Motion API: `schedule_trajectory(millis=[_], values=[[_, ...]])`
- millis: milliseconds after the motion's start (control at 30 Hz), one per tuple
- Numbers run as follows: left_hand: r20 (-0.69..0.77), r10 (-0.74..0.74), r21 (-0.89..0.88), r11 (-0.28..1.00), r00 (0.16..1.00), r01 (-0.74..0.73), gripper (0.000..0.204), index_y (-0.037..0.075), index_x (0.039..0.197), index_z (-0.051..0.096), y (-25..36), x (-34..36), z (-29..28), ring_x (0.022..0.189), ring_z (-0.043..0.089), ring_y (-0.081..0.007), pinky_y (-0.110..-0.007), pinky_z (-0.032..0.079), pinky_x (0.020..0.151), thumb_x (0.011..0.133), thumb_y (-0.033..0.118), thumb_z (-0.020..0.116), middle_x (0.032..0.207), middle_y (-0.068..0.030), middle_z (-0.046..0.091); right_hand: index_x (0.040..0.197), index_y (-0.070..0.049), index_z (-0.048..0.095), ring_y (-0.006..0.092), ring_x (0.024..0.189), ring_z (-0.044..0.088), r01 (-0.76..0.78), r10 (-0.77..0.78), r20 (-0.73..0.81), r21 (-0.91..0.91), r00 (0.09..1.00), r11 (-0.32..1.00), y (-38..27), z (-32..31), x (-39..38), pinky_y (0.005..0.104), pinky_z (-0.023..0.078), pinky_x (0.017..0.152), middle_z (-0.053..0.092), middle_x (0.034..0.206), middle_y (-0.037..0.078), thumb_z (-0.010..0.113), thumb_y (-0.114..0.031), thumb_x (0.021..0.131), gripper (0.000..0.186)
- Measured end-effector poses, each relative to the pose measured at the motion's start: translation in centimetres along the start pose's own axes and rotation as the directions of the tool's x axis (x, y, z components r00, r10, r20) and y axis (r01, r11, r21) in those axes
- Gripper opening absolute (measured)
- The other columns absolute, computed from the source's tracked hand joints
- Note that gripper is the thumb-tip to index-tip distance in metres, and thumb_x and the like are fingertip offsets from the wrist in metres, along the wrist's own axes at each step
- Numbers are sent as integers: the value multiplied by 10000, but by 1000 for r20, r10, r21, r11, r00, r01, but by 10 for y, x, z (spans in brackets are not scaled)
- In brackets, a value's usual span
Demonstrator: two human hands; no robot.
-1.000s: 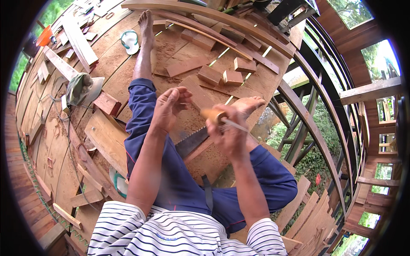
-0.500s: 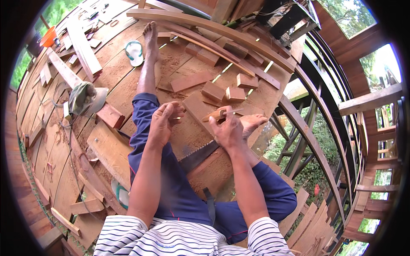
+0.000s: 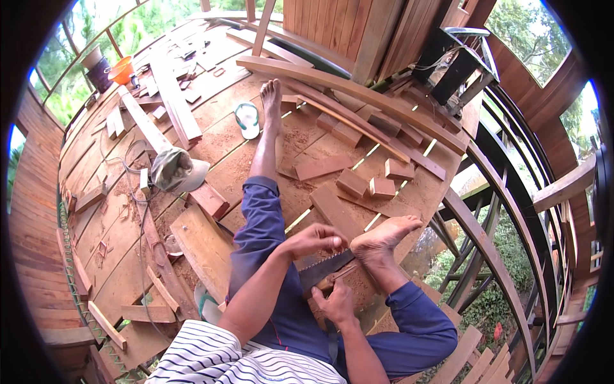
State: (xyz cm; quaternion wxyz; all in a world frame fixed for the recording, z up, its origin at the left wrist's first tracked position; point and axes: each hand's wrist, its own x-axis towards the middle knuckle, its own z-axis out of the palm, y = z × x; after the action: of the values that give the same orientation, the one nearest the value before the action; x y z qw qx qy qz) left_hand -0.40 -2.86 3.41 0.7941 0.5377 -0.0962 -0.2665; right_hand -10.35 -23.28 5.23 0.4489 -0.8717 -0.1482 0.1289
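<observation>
A dark handsaw blade point(image 3: 327, 269) lies slantwise between my legs, its toothed edge upward. My bare right foot point(image 3: 384, 240) rests at its far end. Just above the teeth is my left hand point(image 3: 313, 242), fingers curled and thumb against them; anything pinched there is too small to make out. Lower down, on the near side of the blade, my right hand point(image 3: 335, 302) is closed round a small file point(image 3: 327, 281) with a wooden handle. Its thin metal part is hard to see against the wood behind. A flat board point(image 3: 336, 208) lies beyond the saw.
Cut wooden blocks point(image 3: 352, 184) and long planks point(image 3: 358, 83) lie ahead on the sawdust-covered floor. A cap point(image 3: 178, 169) sits on a beam to the left, near a loose cable point(image 3: 142, 198). A sandal point(image 3: 247, 120) lies by my left foot. Right, the floor edge drops to greenery point(image 3: 489, 288).
The view has tilted upward and shifted. My right hand has brought the file down from above the saw to the blade's near side. My left hand has come down near the teeth.
</observation>
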Motion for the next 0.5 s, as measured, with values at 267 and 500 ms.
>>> schedule_trajectory(millis=[267, 500], values=[[120, 32, 84, 996, 992, -43, 435, -9, 1247, 709, 2, -1, 37, 1095, 653, -137, -321, 510, 1000, 1028, 366, 681, 1159, -73, 743, 1177, 13, 595, 411, 842, 736, 109, -122, -129, -105, 984, 988, 3, -11, 33, 485, 584, 731, 732, 886, 191, 811, -300, 837, 510], [-550, 419, 146, 900, 722, -411, 317, -4, 1044, 703, 16, 26, 59, 782, 592, -68, -258, 510, 736, 1120, 248, 526, 895, -30, 703, 1276, 3, 577, 308, 907, 744, 111, -110, 44, -8, 993, 994, -14, -70, 101, 391, 599, 813, 739, 1009, 194, 773, -173, 887, 469]])
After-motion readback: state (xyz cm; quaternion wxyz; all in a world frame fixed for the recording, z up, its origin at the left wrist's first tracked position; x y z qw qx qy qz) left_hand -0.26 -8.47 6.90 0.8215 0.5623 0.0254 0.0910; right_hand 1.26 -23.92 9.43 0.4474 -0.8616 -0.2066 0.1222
